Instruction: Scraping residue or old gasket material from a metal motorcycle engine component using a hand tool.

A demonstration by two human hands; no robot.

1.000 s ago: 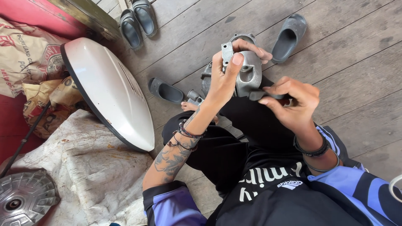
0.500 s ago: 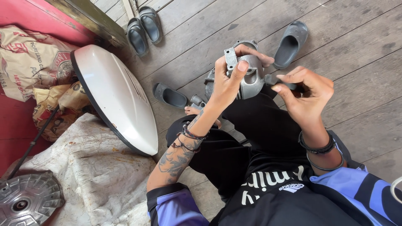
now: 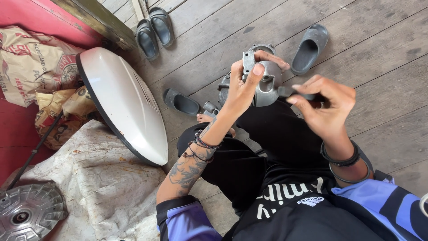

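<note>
Left hand point(image 3: 243, 89) fingers clamped round grey metal housing point(image 3: 267, 82), held up above my lap. Right hand point(image 3: 323, 107) fingers pinched on a dark tool point(image 3: 307, 96) at its side. Risk: one-handed grip; tool slip could tip the housing onto the wooden floor point(image 3: 383, 53).

Makeshift repair spot: plank floor point(image 3: 379, 53), sandals point(image 3: 154, 29) (shed), hubcap point(image 3: 26, 214), sacks point(image 3: 31, 62).
</note>
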